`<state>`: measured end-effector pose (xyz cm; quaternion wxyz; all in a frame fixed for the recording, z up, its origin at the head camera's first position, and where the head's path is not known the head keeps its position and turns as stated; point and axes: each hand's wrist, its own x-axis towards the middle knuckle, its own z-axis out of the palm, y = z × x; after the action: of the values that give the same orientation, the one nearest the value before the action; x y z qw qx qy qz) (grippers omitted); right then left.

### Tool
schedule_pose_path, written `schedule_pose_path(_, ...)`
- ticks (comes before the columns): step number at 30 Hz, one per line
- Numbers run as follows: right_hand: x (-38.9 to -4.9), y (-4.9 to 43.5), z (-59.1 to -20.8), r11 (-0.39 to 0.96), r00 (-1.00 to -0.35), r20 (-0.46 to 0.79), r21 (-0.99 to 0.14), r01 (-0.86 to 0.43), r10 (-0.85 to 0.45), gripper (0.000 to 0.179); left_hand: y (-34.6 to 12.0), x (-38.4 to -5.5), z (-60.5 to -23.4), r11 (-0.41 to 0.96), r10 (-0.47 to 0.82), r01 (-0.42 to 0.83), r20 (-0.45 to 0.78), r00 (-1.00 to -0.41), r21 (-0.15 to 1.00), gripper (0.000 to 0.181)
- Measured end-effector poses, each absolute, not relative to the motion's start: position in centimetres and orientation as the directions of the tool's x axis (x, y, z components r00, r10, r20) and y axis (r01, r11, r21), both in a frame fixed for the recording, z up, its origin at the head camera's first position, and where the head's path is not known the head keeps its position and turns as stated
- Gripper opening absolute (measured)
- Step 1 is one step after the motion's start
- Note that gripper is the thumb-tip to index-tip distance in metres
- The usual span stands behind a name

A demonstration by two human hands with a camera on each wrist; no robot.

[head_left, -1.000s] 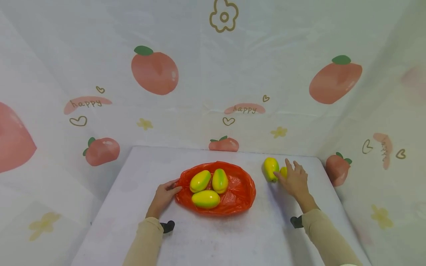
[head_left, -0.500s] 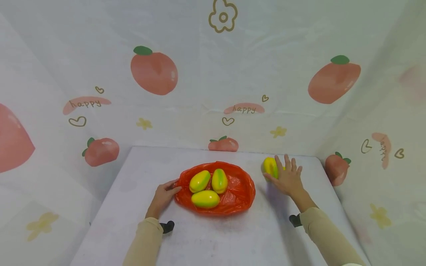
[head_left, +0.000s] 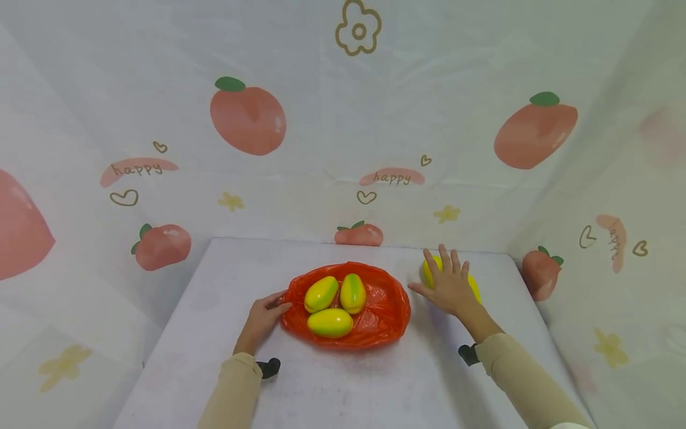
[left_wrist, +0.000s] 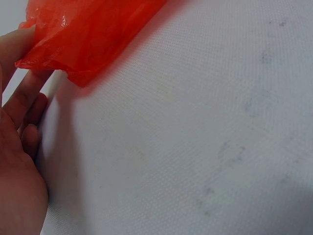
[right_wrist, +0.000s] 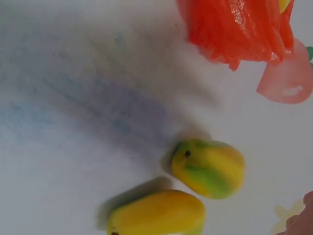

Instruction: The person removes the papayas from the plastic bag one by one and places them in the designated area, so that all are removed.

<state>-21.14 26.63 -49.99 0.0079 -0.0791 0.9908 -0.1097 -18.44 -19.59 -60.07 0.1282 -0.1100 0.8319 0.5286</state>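
Observation:
A red plastic bag (head_left: 383, 304) lies spread open on the table, with three yellow-green papaya-like fruits (head_left: 330, 323) on its left half. My left hand (head_left: 261, 319) pinches the bag's left edge; in the left wrist view the red film (left_wrist: 93, 34) passes between the fingers. To the right of the bag, my right hand (head_left: 451, 292) is spread, fingers apart, above two more such fruits and partly hides them. The right wrist view shows these fruits, a rounder one (right_wrist: 210, 169) and a longer one (right_wrist: 159, 213), lying on the table apart from the fingertips (right_wrist: 302, 218).
The white-covered table (head_left: 343, 387) ends at a back edge against a hanging cloth (head_left: 321, 196) printed with fruit and flowers. More cloth hangs along both sides. A black wrist mount (head_left: 270, 367) shows under each forearm.
My right hand has moved left toward the bag, spreading its fingers and passing over the two loose fruits. The left hand and the bag stay in place.

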Motion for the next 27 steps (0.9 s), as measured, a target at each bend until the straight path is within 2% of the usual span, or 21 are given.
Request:
schedule_pose_path(8, -20.9, 25.0, -48.8, 0.954, -0.982, -0.002, -0.236, -0.185, -0.191, 0.103, -19.5, -18.6, -59.8, 0.415, -0.040, -0.311, -0.325, -0.945, 0.855, 0.056)
schedule_pose_path(27, -20.5, 20.7, -47.9, 0.917, -0.922, -0.057, -0.147, -0.372, -0.383, 0.103, -19.5, -18.4, -59.7, 0.406, -0.048, -0.326, -0.337, -0.940, 0.854, 0.056)
